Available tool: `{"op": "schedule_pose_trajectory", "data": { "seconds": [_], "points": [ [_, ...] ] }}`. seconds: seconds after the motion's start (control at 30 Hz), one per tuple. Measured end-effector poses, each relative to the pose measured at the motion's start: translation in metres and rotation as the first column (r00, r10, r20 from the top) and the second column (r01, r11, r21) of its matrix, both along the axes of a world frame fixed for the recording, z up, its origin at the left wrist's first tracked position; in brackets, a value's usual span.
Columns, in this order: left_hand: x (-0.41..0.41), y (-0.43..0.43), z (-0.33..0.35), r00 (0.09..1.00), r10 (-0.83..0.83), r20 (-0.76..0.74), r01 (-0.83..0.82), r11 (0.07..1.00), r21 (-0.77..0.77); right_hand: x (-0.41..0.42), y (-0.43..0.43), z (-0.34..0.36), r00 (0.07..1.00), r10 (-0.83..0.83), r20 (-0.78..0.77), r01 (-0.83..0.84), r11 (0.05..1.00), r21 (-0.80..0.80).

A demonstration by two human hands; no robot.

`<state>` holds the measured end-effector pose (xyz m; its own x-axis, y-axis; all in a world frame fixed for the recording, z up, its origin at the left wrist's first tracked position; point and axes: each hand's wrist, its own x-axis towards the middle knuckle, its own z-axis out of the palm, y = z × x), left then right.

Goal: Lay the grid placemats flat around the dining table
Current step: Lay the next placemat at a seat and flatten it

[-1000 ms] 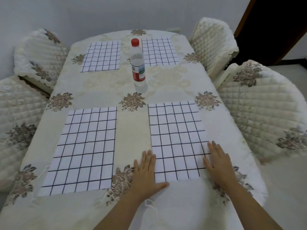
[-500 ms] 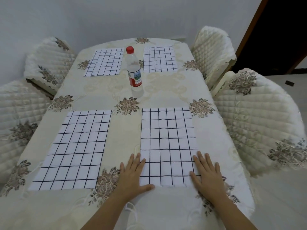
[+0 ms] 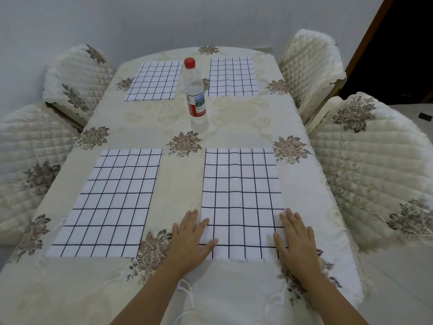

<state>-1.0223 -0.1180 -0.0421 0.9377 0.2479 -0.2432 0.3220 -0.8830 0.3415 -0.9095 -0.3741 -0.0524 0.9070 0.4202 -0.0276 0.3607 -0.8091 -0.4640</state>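
Your left hand (image 3: 189, 240) and right hand (image 3: 296, 240) stay as they were half a second ago: fingers straight, pressed flat on the near corners of the near-right placemat (image 3: 241, 195), gripping nothing. The desk (image 3: 178, 184) wears a cream flowered cloth; quilted chairs (image 3: 372, 165) flank it. A red-capped bottle (image 3: 195, 95) stands mid-desk. This white, dark-gridded mat lies flat beside the near-left mat (image 3: 110, 202); the far-left mat (image 3: 154, 82) and far-right mat (image 3: 232, 77) lie beyond.

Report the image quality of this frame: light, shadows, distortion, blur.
Head view: soft, even light, with no hard shadows or glare on the table. Wide-angle distortion bows its edges and the near right chair outward. Grid lines on the near right placemat are crisp, with no motion blur.
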Motion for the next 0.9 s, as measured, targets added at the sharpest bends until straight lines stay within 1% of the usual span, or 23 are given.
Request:
{"op": "schedule_pose_trajectory", "data": {
  "seconds": [0.1, 0.17, 0.27, 0.33, 0.4, 0.43, 0.5, 0.6, 0.7, 0.77, 0.83, 0.9],
  "points": [
    [0.012, -0.006, -0.001, 1.000, 0.012, 0.003, -0.012, 0.998, 0.055, 0.012, 0.017, 0.006, 0.998, 0.064, 0.028, -0.064, 0.998, 0.002],
    [0.029, -0.009, -0.001, 0.999, -0.002, 0.052, -0.002, 0.996, 0.090, 0.022, 0.034, 0.008, 0.993, 0.112, 0.027, -0.112, 0.994, -0.002],
    [0.056, -0.015, 0.004, 0.997, -0.052, 0.057, 0.045, 0.992, 0.114, 0.037, 0.059, 0.011, 0.986, 0.167, 0.016, -0.165, 0.983, -0.081],
    [0.079, -0.016, 0.009, 0.998, -0.046, 0.036, 0.043, 0.995, 0.093, 0.049, 0.077, 0.010, 0.975, 0.223, -0.004, -0.221, 0.963, -0.151],
    [0.099, -0.014, 0.006, 0.996, -0.065, 0.057, 0.055, 0.987, 0.153, 0.063, 0.094, 0.010, 0.974, 0.224, -0.026, -0.225, 0.954, -0.198],
    [0.110, -0.011, 0.003, 0.997, -0.071, 0.032, 0.065, 0.984, 0.167, 0.070, 0.101, 0.010, 0.975, 0.222, -0.028, -0.223, 0.952, -0.210],
    [0.135, -0.007, 0.004, 0.996, -0.085, -0.029, 0.089, 0.980, 0.177, 0.087, 0.114, 0.009, 0.971, 0.235, -0.037, -0.237, 0.953, -0.187],
    [0.166, 0.002, 0.006, 0.997, -0.083, -0.011, 0.083, 0.979, 0.187, 0.106, 0.130, 0.017, 0.971, 0.230, -0.069, -0.237, 0.964, -0.122],
    [0.191, 0.014, 0.006, 0.998, -0.065, 0.022, 0.059, 0.973, 0.222, 0.130, 0.144, 0.016, 0.971, 0.233, -0.050, -0.239, 0.958, -0.158],
    [0.204, 0.024, 0.003, 0.998, -0.066, -0.015, 0.067, 0.973, 0.220, 0.142, 0.154, 0.018, 0.970, 0.237, -0.058, -0.244, 0.957, -0.156],
    [0.213, 0.035, -0.003, 0.999, -0.049, 0.002, 0.047, 0.965, 0.258, 0.150, 0.167, 0.015, 0.965, 0.258, -0.054, -0.263, 0.952, -0.158],
    [0.218, 0.043, -0.009, 0.999, -0.034, -0.022, 0.039, 0.964, 0.264, 0.157, 0.178, 0.011, 0.957, 0.289, -0.037, -0.291, 0.943, -0.158]
  ]
}}
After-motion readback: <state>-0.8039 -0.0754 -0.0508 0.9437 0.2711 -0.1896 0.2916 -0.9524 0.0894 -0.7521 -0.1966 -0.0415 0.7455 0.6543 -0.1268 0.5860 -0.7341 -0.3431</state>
